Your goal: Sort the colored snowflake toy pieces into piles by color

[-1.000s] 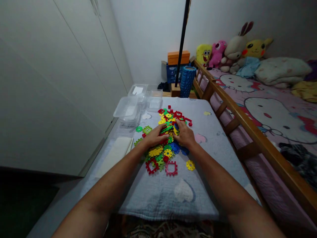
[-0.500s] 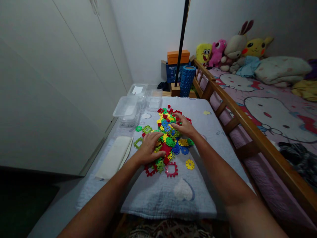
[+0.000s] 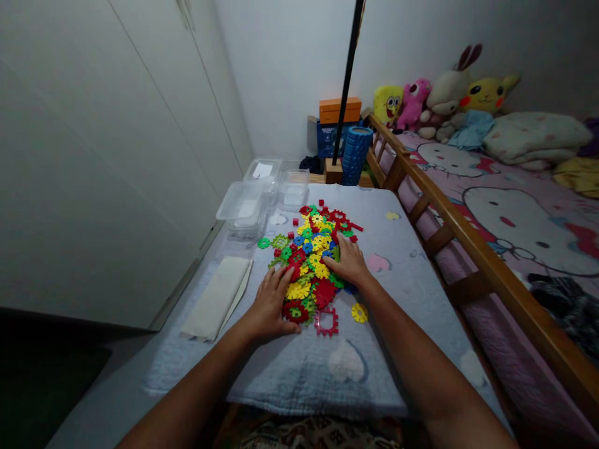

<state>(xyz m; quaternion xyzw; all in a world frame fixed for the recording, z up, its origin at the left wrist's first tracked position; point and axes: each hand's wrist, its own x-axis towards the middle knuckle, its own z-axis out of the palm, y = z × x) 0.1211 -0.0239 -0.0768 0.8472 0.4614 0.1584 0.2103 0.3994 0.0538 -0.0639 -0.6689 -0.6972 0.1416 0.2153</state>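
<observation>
Left hand, right hand drawn nearer; fingers spread, gripping nothing visible; plastic pieces partly hidden.

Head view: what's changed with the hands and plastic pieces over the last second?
The left hand has moved left and toward the person, to the near-left edge of the pile. The clump between both hands has been let go. The right hand remains at the pile's right side. The clear containers, folded beige sheet and lone yellow piece stayed put.
</observation>
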